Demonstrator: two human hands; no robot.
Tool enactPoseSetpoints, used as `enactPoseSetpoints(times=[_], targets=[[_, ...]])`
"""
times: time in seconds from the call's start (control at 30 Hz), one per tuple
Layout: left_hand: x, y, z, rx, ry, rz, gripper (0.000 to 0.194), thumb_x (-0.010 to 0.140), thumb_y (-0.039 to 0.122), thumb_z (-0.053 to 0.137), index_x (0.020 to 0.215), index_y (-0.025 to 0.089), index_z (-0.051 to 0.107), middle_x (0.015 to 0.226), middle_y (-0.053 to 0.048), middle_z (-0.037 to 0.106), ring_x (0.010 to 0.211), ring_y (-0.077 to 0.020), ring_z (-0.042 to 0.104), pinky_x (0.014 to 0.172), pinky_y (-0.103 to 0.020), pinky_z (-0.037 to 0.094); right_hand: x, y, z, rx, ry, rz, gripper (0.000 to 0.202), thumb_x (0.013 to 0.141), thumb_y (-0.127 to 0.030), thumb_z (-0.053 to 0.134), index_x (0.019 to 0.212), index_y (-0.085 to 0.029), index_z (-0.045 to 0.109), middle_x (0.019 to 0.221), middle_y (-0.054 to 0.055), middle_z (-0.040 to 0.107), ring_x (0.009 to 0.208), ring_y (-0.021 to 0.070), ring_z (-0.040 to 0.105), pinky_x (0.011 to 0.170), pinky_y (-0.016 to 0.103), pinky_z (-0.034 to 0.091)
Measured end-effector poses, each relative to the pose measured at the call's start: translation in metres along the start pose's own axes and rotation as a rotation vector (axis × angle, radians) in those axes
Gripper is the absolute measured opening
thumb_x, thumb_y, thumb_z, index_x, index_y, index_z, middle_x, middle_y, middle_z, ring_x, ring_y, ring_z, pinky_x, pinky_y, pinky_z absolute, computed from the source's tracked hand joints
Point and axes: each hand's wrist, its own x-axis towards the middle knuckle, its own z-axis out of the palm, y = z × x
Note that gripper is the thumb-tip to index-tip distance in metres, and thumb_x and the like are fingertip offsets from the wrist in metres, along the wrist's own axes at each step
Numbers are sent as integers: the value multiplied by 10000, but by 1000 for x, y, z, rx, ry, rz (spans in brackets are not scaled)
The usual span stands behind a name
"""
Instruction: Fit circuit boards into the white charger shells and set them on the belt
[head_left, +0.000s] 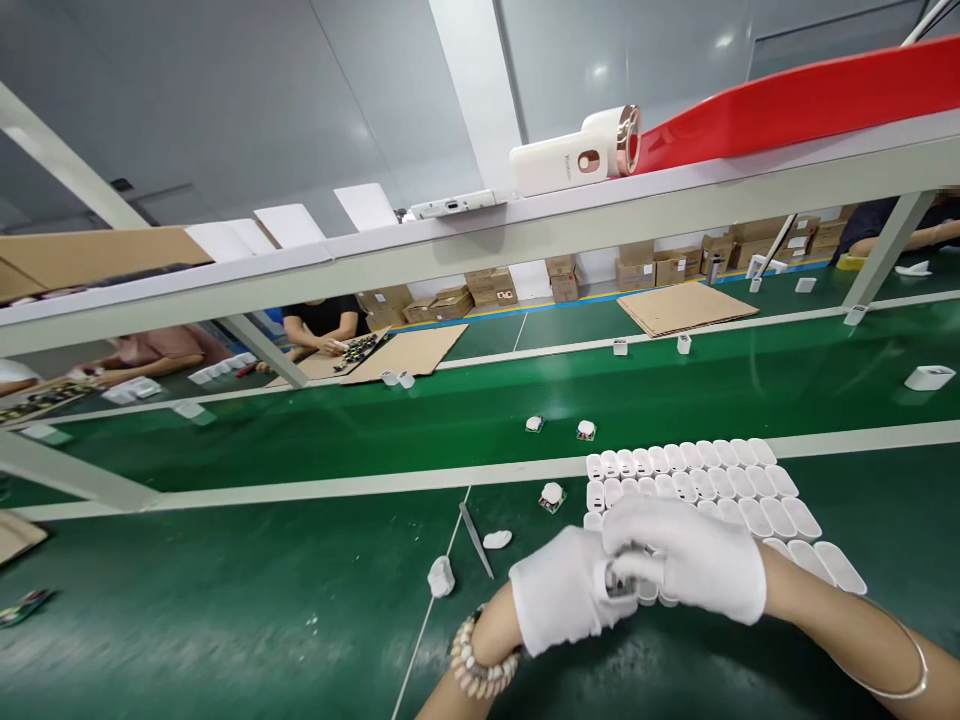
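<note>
Both hands wear white gloves and meet above the green surface (300, 610). The left hand (566, 588) has its fingers closed around a small white case (621, 582), whose open end shows something metallic inside, too small to tell. The right hand (686, 555) is bent over the same case from the 3 o'clock side; its fingers are narrow and touch the case, but I cannot tell if they grip it.

Taking the case in the hands as the clock centre, rows of white cases (724, 483) lie close together from 12 to 3 o'clock, partly covered by the right hand. At 10 o'clock, near the left hand, is a small circuit board (552, 497) with a round white part on top. Two similar boards (586, 430) lie further away at 11 o'clock, on the brighter green strip. Between 9 and 10 o'clock there are tweezers (476, 540), with a flat white piece (497, 540) just beside them, and a white lump (441, 577) is at 9 o'clock.

At 12 o'clock, up on the shelf (420, 250), a white device (562, 162) lies beside a red tray (817, 100). A co-worker (326, 322) sits far at 10 o'clock.
</note>
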Motion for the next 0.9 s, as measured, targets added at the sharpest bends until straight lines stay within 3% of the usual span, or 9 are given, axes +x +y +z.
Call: enactPoseSetpoints(times=[0.1,0.2,0.33,0.4,0.5,0.6,0.7,0.8,0.9], targets=[[17,24,16,9,-111,172,228,789,356,757,943,195,706,960,-51,724,902,-225,664,899,-393,545,4,0,-13,46,108,26,192,970,-261,492,1001,-233,680,1030,51,678,999,215,622,900,374,491],[21,35,25,18,-142,372,228,722,269,765,934,208,709,1016,-57,721,1006,-266,634,1018,-417,472,13,-2,-6,-70,133,130,217,857,-353,682,1039,-235,670,1102,69,657,983,259,627,852,408,510],[23,28,26,30,-122,556,309,766,220,651,1073,188,657,1093,-92,678,1032,-265,623,988,-429,477,26,-6,4,-122,189,100,178,814,-151,635,969,-214,696,1047,50,667,921,205,635,813,342,521],[25,23,20,137,-104,488,439,747,186,645,1185,166,614,1094,-105,659,970,-247,634,886,-383,517,33,-1,-5,-160,189,132,125,817,-153,636,890,-212,719,1016,33,682,933,180,643,839,298,517],[25,22,4,604,-78,256,542,808,201,587,1346,197,527,1106,-98,642,901,-231,647,795,-354,519,46,24,-34,-278,172,281,90,864,-258,659,862,-192,720,993,35,691,930,176,651,832,278,520],[25,21,-8,934,-158,66,413,799,176,635,1209,228,645,1014,-85,668,935,-279,663,843,-414,507,62,66,-66,-376,169,465,180,930,-306,623,990,-147,683,1043,70,682,921,190,654,816,343,541],[29,12,-2,980,-256,11,237,827,211,699,1062,184,678,985,-68,673,947,-251,658,845,-415,532,72,106,-82,-439,116,614,249,957,-347,606,1102,-148,646,1110,72,658,946,197,653,813,356,560],[38,0,16,990,-312,21,270,926,335,630,1143,175,624,1135,-69,643,990,-211,645,841,-392,558,77,132,-84,-483,63,705,281,963,-341,601,1169,-150,621,1144,78,644,950,198,654,806,363,571],[45,-5,28,990,-333,53,297,933,340,623,1187,188,609,1191,-82,626,1028,-219,639,855,-391,559,81,142,-81,-526,51,716,301,967,-333,596,1211,-158,601,1193,95,626,987,202,646,835,385,567]])
